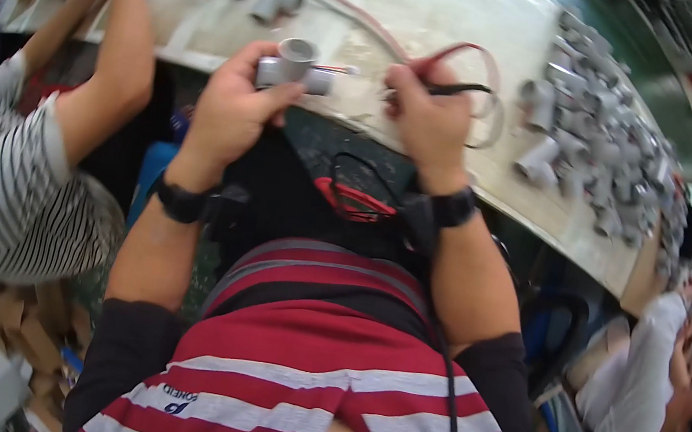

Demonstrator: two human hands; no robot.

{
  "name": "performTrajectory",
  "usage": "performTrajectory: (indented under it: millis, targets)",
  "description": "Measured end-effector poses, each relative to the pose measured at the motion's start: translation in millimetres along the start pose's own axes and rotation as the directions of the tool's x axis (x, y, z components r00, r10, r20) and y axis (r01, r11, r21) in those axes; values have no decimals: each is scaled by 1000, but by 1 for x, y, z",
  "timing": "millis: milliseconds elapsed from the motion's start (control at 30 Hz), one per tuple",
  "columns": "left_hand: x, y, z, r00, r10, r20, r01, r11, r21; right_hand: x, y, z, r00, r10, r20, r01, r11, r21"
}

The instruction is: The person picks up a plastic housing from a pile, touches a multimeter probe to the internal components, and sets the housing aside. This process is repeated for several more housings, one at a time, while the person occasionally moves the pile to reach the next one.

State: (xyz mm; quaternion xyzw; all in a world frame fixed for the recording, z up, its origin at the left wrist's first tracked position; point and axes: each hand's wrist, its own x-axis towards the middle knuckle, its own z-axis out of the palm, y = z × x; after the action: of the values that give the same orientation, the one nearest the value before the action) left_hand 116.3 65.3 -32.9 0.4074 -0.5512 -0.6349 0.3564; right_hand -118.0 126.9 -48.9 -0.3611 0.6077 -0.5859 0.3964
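Note:
My left hand [241, 100] grips a grey T-shaped pipe fitting [319, 82] above the table's near edge, one round opening facing up. Thin coloured wires with a small white connector [351, 70] stick out beside the fitting, toward my right hand. Closed in a fist, my right hand [430, 120] holds a red and black corded item [456, 89]; the fingers cover most of it, so its exact kind is hidden. A pinkish-grey cable [346, 5] runs from near this hand leftward across the table. The two hands are apart.
Many grey pipe fittings [599, 122] are heaped at the table's right, and several more [277, 0] lie at the far left. The pale worktable [457, 4] spans the front. A person in a striped top [46, 182] works at left; another person [637, 378] sits at right.

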Motion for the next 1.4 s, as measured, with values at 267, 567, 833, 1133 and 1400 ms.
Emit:
performTrajectory:
  millis: [267, 567, 833, 1133, 1400]
  targets:
    - [-15, 14, 15, 962, 270, -29, -231, 869, 438, -3, -17, 16, 996, -60, 69, 42, 972, 231]
    - [-12, 25, 25, 982, 181, -47, -138, 871, 471, -8, -12, 25, 999, -2, 49, -2, 996, 88]
    - [-13, 18, 29, 984, 171, -51, -133, 892, 432, -8, -13, 29, 1000, -2, 25, 1, 999, 34]
    - [-17, 11, 34, 972, 213, -102, -145, 878, 456, -10, -9, 30, 999, -35, 16, 36, 996, -79]
    - [-20, 10, 35, 970, 215, -110, -144, 880, 453, -8, 6, 29, 980, -198, 31, 201, 961, -192]
